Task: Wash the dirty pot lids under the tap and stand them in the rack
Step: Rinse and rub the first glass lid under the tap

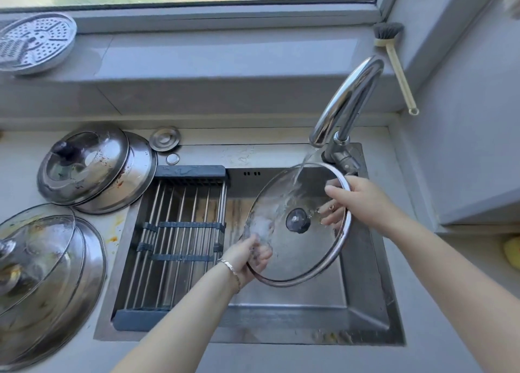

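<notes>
Head view: left hand (pixel 247 256), right hand (pixel 358 201) grip lid (pixel 299 256).

I see the curved chrome tap (pixel 346 102) and tilted steel-rimmed glass lid (pixel 298 257) crowding the right half of the steel sink (pixel 253 337), while room stays open above the grey bar rack (pixel 180 226) on its left.

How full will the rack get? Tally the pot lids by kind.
Glass lids: 2 (one held, one atop the near stack)
Glass-windowed steel lid: 1
Plain steel lids: 2 (under each stack)
Total: 5 showing; the stacks may hide more.
</notes>
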Motion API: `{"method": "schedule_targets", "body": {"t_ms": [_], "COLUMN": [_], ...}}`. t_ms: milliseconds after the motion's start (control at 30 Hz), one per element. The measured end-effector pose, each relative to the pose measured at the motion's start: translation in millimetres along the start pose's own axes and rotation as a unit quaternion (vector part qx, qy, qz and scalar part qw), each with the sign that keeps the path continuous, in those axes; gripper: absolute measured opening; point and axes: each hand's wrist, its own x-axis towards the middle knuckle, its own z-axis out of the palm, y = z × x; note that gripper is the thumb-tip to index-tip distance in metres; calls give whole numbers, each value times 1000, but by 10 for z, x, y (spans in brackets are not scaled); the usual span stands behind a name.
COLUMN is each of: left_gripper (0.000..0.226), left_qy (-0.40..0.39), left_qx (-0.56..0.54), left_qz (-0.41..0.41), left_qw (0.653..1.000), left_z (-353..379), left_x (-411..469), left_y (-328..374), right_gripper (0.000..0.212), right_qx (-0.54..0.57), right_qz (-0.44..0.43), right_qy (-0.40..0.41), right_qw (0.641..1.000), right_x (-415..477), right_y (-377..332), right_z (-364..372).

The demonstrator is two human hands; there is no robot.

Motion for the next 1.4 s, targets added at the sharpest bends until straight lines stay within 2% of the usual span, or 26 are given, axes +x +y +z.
{"method": "schedule_targets", "body": {"t_ms": [100,200,300,400,467,533,567,667,800,867,933,1000,1100,1133,1167,1233,1267,1333,1400], "left_gripper": [24,19,26,23,20,22,23,23,23,21,20,21,20,19,18,16,13,20,32], "left_qy": [66,120,133,148,154,157,160,167,168,168,165,166,146,139,134,122,111,85,60], "left_qx": [72,110,130,172,195,207,213,226,226,225,214,193,147,140,134,129,133,143,173], "left_qz": [77,182,246,294,319,340,347,345,329,318,298,272,221,207,198,192,190,186,190], "left_qw": [992,970,951,928,915,904,899,895,901,906,916,928,953,958,962,965,966,968,964], "left_z": [-148,-190,-152,-158,-159,-165,-166,-184,-209,-216,-204,-171,-74,-34,5,91,133,191,207], "left_x": [-45,-81,-226,-361,-425,-456,-469,-484,-501,-510,-513,-514,-573,-611,-646,-725,-757,-820,-852], "left_y": [198,399,508,563,573,577,576,549,470,435,398,368,354,354,355,363,371,410,446], "right_gripper": [14,23,43,60,51,21,13,11,17,38,58,56,57,57,53,33,23,19,12], "right_qx": [103,105,96,124,163,217,232,210,208,139,-19,-147,-259,-303,-356,-432,-429,-371,-275], "right_qz": [115,179,190,128,80,69,72,82,94,98,93,23,-87,-108,-139,-214,-246,-292,-258], "right_qy": [-11,-20,45,164,191,221,247,296,279,232,155,45,-173,-203,-198,-110,-62,14,66], "right_qw": [988,978,976,970,965,948,938,928,933,958,983,988,946,925,903,869,867,881,924], "right_x": [86,139,288,456,556,653,683,742,792,711,494,172,-291,-379,-447,-490,-492,-469,-422], "right_y": [330,680,874,784,626,506,472,393,228,174,134,76,-23,-17,-16,25,53,112,145], "right_z": [55,235,323,261,183,154,166,252,308,309,362,507,732,782,824,865,875,857,745]}}
